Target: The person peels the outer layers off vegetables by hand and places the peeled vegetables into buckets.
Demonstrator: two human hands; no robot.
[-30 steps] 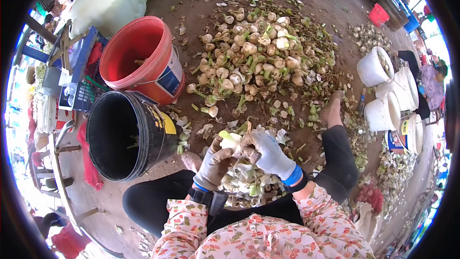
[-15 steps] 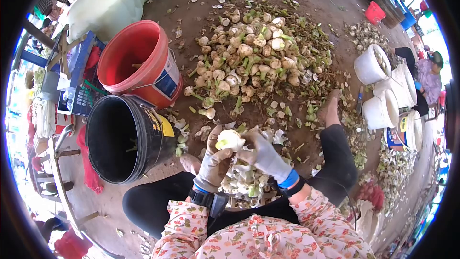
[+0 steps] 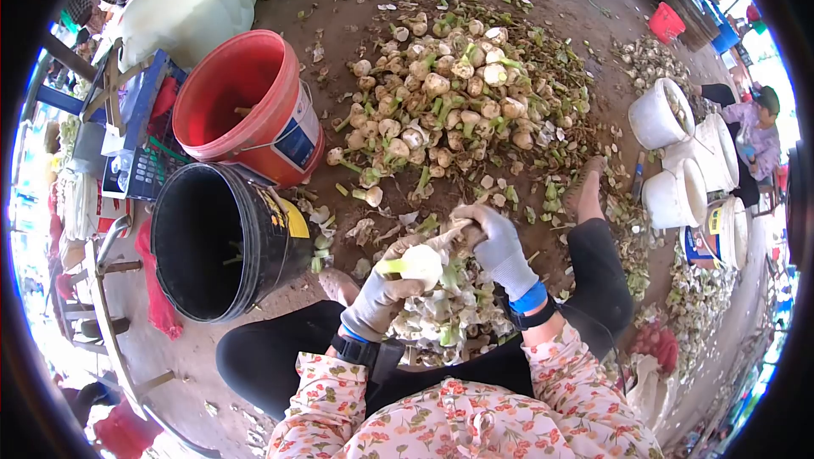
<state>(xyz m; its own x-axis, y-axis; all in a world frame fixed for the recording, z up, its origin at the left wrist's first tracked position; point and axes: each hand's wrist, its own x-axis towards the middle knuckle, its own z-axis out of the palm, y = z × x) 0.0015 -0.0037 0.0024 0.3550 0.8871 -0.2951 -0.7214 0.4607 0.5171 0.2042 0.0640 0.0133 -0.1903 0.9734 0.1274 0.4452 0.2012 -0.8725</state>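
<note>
the gloved left hand [image 3: 371,299] is clamped round a pale bulb [image 3: 421,264], held low over the near middle of the floor [image 3: 288,1], its greenish stem pointing left; a light cupped hold with the thumb below should suit so smooth and round a thing, since a hard squeeze might make it slip or bruise. the gloved right hand [image 3: 502,249] is raised just beside it, fingertips bent inward; whether they pinch a scrap of skin, or touch the left hand, i cannot tell. short, gentle pulls away from the bulb, with the left wrist steady, would handle it best. on the brown floor, a blue crate [image 3: 127,162] lies toward the left edge, then a black bucket [image 3: 275,268] and a red bucket [image 3: 229,86], both tilted. peelings [image 3: 449,315] lie between the legs, near the floor's near edge, and a heap of bulbs [image 3: 441,86] sits farther off, leaves strewn around it. white buckets [image 3: 657,120] stand toward the right edge, with another person [image 3: 759,138] seated beyond.
</note>
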